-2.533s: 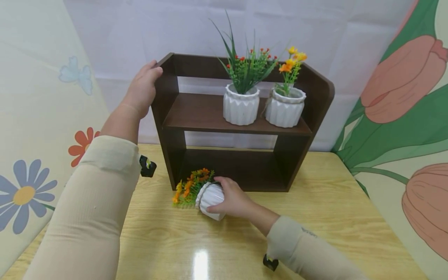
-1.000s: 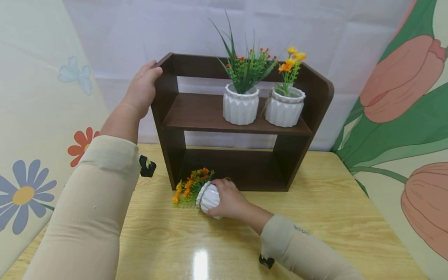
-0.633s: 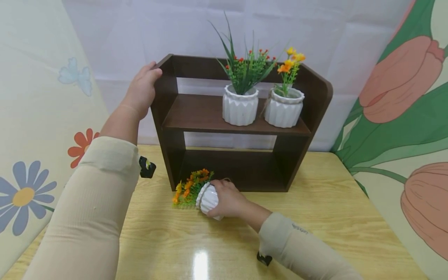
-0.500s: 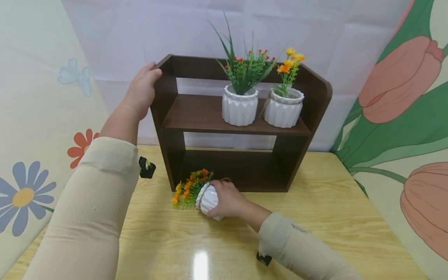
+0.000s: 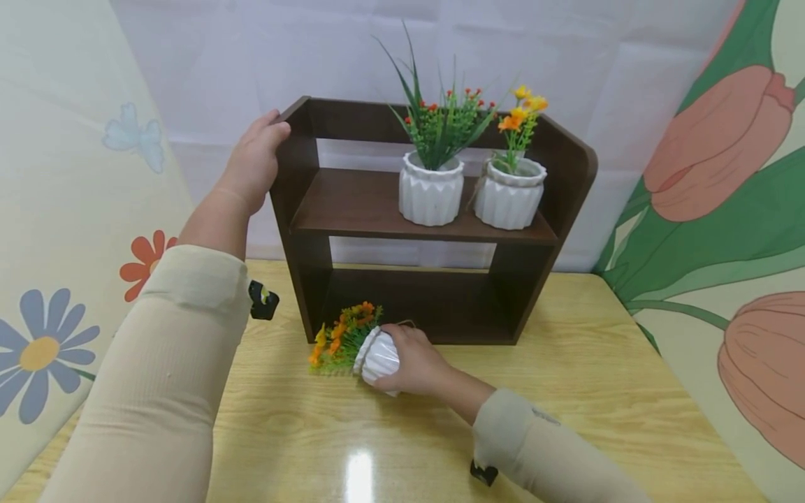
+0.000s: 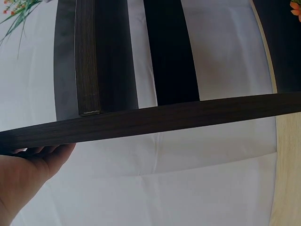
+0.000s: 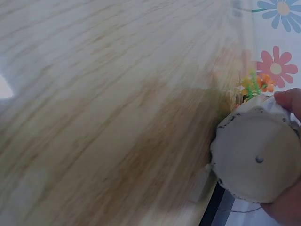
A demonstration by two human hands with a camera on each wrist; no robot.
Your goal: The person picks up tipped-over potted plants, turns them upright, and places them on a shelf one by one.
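My right hand (image 5: 418,360) grips a white fluted flowerpot (image 5: 380,355), fingers over its top side and thumb low on its wall. Tipped over with its orange and yellow flowers (image 5: 342,334) pointing left, the pot is at the front left of the dark brown shelf (image 5: 428,232). Its round base (image 7: 256,157), with a small hole, faces the right wrist camera. My left hand (image 5: 251,164) holds the upper edge of the shelf's left side panel (image 6: 178,117); some of its fingers are hidden behind the panel.
On the upper shelf board stand a white pot (image 5: 431,192) with long grass and red blooms, and another white pot (image 5: 511,195) with yellow-orange flowers. The shelf stands on a light wood table (image 5: 597,391). White cloth (image 5: 207,84) hangs behind, with flower-painted walls to both sides.
Since the earliest frame, my right hand has settled further over the pot's upper side and now hides more of it. The pot and my left hand stay in nearly the same places.
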